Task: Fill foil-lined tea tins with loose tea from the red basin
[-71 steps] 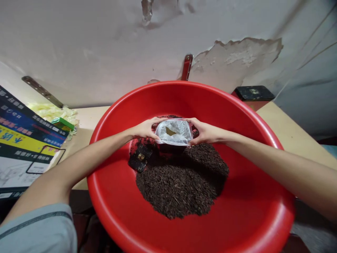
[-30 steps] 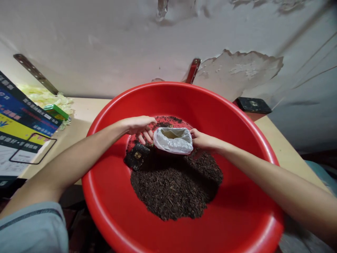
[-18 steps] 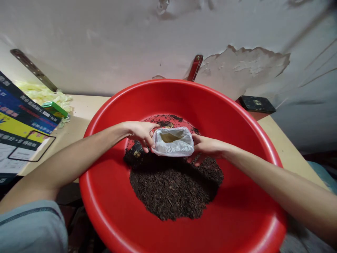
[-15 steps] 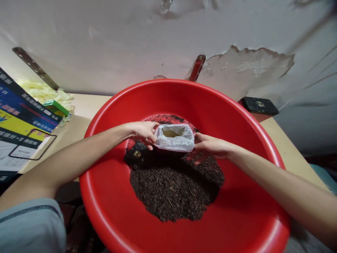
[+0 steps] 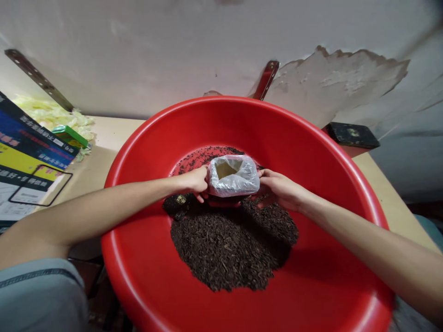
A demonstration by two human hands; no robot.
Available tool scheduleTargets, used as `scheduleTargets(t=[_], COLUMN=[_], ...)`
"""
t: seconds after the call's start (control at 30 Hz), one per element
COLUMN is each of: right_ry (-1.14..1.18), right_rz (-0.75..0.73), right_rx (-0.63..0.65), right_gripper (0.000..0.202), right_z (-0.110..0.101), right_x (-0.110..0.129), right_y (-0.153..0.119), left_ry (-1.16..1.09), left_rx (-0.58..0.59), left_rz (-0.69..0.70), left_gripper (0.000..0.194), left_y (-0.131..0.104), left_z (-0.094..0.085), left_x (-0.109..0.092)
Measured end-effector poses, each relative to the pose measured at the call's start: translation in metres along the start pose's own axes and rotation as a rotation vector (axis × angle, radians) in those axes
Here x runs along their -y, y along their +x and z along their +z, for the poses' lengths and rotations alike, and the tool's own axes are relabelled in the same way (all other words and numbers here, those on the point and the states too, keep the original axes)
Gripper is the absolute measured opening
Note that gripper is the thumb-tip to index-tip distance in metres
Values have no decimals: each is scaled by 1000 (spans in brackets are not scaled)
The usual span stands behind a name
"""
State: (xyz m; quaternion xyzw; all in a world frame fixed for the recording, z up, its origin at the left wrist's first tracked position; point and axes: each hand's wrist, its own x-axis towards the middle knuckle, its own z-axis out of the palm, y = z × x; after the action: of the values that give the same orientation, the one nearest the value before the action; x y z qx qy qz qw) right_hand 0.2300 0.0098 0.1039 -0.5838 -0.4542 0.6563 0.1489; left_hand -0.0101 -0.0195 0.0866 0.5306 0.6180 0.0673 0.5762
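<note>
Between my two hands is a small dark box lined with a clear plastic bag (image 5: 235,183), the bag's edge folded out over the rim and its mouth open. My left hand (image 5: 197,183) grips the left side with fingers curled in. Around the right side lies my right hand (image 5: 277,186), thumb on top and the other fingers partly hidden lower down. Below the box, a heap of dark dried shreds like loose tea (image 5: 231,251) covers the bottom of a big red plastic tub (image 5: 332,272). A black lid-like piece with a gold mark (image 5: 180,205) sits left of the heap.
The tub stands on a pale wooden table (image 5: 110,131). On the left are a printed carton (image 5: 31,161), a green packet (image 5: 70,137) and yellowish shredded packing (image 5: 51,113). A black-topped box (image 5: 353,137) stands behind right, near the peeling wall (image 5: 166,50).
The lined box is slightly higher and further right in view, its mouth showing more. My left fingers have curled in closer against its side. The whole view has shifted slightly.
</note>
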Motion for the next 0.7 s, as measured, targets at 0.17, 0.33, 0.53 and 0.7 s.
scheduleTargets(t=[0.17, 0.33, 0.53, 0.7], right_ry=[-42, -215, -145, 17], right_rz=[-193, -250, -220, -301], right_rx=[-105, -150, -121, -223], right_gripper=[31, 38, 39, 22], right_z=[-1, 6, 7, -4], right_x=[-9, -28, -24, -15], right_y=[9, 26, 41, 58], left_ry=[21, 71, 129, -130], left_rx=[-2, 15, -9, -115], left_rz=[-22, -24, -54, 21], left_gripper=[76, 66, 63, 38], left_y=[-2, 5, 15, 20], left_z=[-5, -5, -20, -33], left_x=[-7, -1, 5, -3])
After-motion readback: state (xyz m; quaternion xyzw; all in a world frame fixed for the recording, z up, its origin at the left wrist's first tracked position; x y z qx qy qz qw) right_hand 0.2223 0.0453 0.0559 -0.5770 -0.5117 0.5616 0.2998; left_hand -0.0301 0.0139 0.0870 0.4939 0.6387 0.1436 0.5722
